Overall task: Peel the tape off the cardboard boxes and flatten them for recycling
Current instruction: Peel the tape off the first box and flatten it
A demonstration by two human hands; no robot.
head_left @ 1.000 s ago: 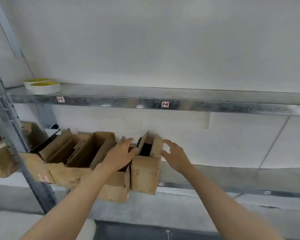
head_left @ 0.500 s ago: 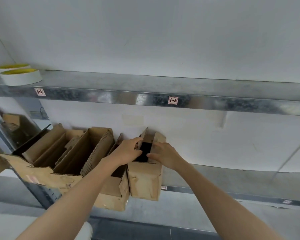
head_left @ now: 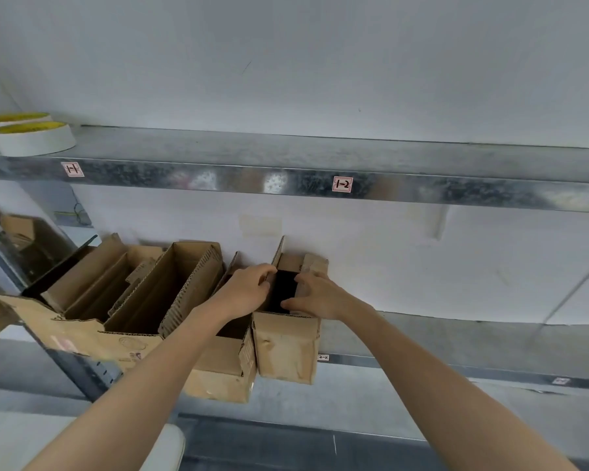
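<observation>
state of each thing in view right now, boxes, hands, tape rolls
small box: upright on the lower shelf, top open, not flattened
left hand: grips the small box's left rim
right hand: grips its right rim
long box: top open, not flattened
tape rolls: lying flat on the upper shelf

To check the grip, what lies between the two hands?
Head view: only the dark open top of the small box lies between left hand and right hand.
</observation>
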